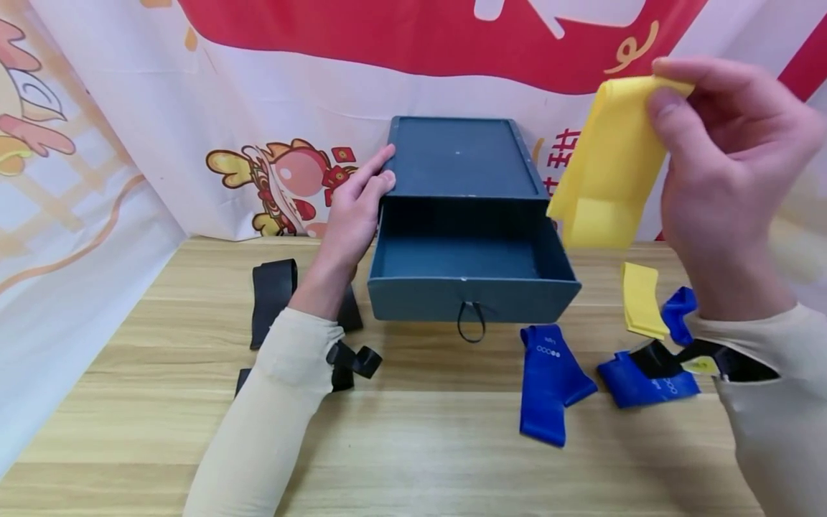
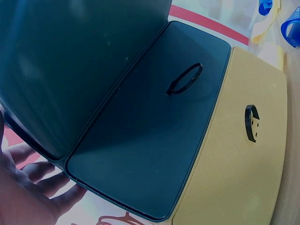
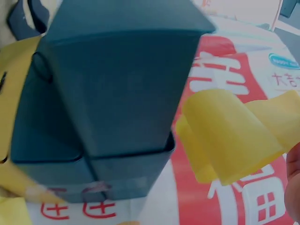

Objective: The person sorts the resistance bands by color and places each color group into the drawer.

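A dark blue-green drawer box (image 1: 459, 154) stands at the back of the wooden table, its top drawer (image 1: 413, 300) pulled out toward me and bare inside. From the drawer's front hangs a black loop pull (image 1: 472, 340). My left hand (image 1: 349, 215) rests against the box's left side, fingers extended along it. Up at the right, my right hand (image 1: 723, 143) pinches a folded yellow exercise band (image 1: 610, 158) between thumb and fingers, higher than the drawer and to its right. In the left wrist view, a closed green drawer (image 2: 140, 136) and a yellow drawer (image 2: 225, 164) sit below.
Blue bands (image 1: 545, 391) lie on the table (image 1: 413, 452) right of centre, with a yellow folded band (image 1: 639, 301) behind them. Black bands (image 1: 273, 305) lie at the left, partly behind my left arm. A printed cloth (image 1: 323, 79) hangs behind the box.
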A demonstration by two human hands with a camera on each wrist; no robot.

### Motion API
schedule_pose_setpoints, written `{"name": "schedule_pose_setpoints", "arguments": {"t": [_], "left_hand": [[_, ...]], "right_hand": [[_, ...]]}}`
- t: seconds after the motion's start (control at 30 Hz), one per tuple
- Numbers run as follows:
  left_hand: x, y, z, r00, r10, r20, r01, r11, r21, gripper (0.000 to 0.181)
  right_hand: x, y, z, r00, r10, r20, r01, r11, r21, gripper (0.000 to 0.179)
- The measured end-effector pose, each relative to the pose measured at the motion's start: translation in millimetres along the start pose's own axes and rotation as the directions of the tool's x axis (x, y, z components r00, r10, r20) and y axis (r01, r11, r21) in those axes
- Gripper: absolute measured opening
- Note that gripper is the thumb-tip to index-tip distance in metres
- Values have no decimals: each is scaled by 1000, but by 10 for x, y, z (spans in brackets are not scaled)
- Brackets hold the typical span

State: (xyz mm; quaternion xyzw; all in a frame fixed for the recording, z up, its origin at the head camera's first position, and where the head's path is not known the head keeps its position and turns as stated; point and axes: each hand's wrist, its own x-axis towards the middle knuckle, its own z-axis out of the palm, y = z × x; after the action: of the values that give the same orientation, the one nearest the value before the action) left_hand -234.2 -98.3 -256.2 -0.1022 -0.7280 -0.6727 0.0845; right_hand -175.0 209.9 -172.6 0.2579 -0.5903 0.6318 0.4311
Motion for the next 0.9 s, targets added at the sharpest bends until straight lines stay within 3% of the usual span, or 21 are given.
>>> {"name": "schedule_pose_setpoints", "arguments": {"t": [0.13, 0.27, 0.4, 0.63, 0.9], "left_hand": [[-1, 2, -8, 1000, -2, 2, 2, 1000, 5, 48], [-1, 3, -11, 1000, -1, 5, 1, 1000, 8, 48], [-1, 6, -16, 1000, 3, 3, -3, 1000, 9, 48], [-3, 10, -23, 1000, -1, 6, 1, 1000, 16, 48], [-3, 4, -10, 1000, -1, 6, 1, 1000, 8, 48]], "right_hand": [[7, -70, 89, 1000, 15, -10, -14, 993, 113, 24], [-57, -128, 175, 1000, 15, 0, -15, 989, 144, 25], [-140, -149, 253, 1000, -1, 26, -2, 993, 118, 24], [-300, -106, 324, 995, 7, 95, -5, 1000, -19, 24], [-509, -85, 288, 983, 100, 156, -100, 995, -7, 22]]}}
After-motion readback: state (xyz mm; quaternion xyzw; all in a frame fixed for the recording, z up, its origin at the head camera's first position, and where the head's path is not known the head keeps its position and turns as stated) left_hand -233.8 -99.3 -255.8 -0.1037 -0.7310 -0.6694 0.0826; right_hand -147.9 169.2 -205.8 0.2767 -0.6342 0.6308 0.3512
